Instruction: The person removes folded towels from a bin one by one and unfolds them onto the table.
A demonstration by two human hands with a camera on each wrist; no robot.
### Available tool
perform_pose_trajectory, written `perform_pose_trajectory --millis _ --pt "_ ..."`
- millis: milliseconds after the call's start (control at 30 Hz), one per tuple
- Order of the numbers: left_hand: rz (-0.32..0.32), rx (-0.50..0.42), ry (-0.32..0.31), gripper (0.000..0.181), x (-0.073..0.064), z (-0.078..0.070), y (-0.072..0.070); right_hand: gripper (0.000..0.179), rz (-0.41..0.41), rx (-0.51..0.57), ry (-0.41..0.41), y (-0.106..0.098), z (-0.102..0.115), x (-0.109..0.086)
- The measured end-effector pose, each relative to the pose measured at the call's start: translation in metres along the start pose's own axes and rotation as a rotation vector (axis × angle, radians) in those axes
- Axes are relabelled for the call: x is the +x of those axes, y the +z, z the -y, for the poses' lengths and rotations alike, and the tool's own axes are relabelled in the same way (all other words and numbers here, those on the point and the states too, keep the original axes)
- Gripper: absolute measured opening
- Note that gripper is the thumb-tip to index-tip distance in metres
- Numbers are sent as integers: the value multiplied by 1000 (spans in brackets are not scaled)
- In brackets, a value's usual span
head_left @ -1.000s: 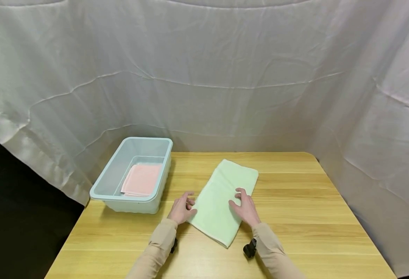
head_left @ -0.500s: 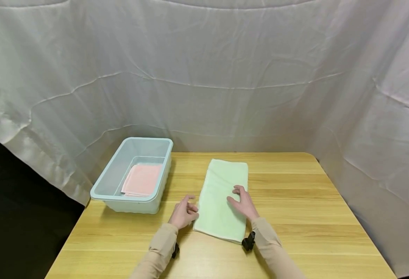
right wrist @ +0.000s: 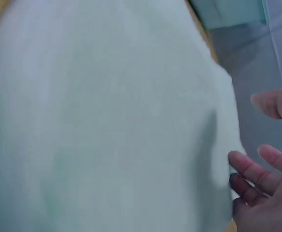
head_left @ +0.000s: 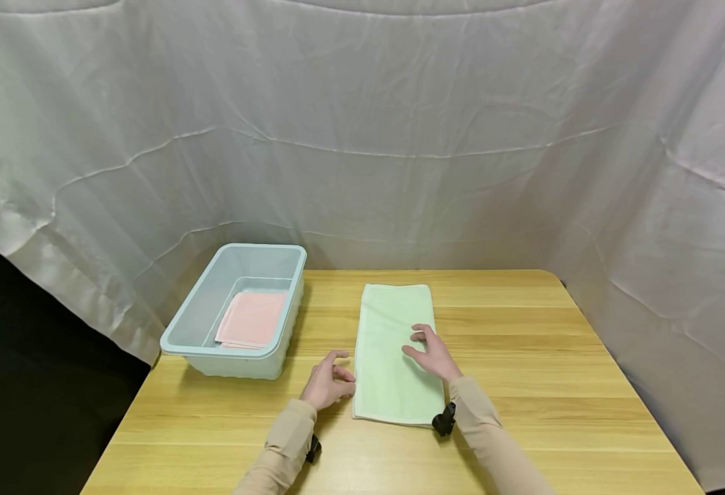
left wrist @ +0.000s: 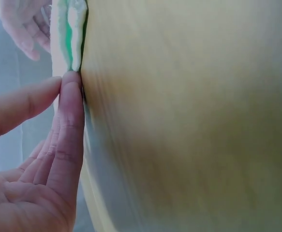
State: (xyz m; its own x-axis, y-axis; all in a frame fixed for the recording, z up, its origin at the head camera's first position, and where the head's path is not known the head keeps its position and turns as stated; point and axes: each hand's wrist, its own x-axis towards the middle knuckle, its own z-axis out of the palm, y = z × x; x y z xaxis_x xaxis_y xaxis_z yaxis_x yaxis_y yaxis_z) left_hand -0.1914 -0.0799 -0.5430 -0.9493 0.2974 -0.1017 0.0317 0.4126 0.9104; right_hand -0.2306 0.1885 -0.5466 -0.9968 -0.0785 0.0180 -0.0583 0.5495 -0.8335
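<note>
A folded pale green towel (head_left: pixel 393 371) lies flat on the wooden table, its long sides running away from me. At its left edge is my left hand (head_left: pixel 328 381). In the left wrist view, the straight thumb and index fingers (left wrist: pixel 69 104) meet right at the folded edge of the towel (left wrist: pixel 75 34). My right hand (head_left: pixel 434 356) reaches over the towel's right side, thumb spread from the fingers. The right wrist view has some right fingers (right wrist: pixel 257 175) against the towel's border (right wrist: pixel 131 111), with the thumb clear of it.
To the left stands a pale blue plastic bin (head_left: pixel 291 320) holding a folded pink cloth (head_left: pixel 253 318). Grey curtains (head_left: pixel 399 137) hang behind the table (head_left: pixel 541 357) and along its right side.
The towel has turned from slanted to nearly straight: its near end shifted right, its far end left. My left hand moved slightly right along with its edge; the right hand barely moved.
</note>
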Motion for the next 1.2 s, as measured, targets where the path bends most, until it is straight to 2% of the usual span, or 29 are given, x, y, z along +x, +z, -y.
perform_pose_trajectory --millis 133,300,667,800,1067,1200 --pt "-12 -28 -15 65 0 0 0 51 -21 27 9 6 14 -2" --pt "-18 -88 -18 63 -1 0 0 47 -10 105 -4 24 29 -2" --pt "-34 -129 -47 61 -2 1 0 41 -27 168 -16 61 43 3" --pt "-36 -143 -58 62 -2 1 0 41 -28 155 -32 68 45 4" --pt "-27 -163 -73 63 -2 1 0 38 -10 108 6 78 37 6" --pt "-27 -168 -84 63 -2 1 0 42 -10 66 -10 81 35 7"
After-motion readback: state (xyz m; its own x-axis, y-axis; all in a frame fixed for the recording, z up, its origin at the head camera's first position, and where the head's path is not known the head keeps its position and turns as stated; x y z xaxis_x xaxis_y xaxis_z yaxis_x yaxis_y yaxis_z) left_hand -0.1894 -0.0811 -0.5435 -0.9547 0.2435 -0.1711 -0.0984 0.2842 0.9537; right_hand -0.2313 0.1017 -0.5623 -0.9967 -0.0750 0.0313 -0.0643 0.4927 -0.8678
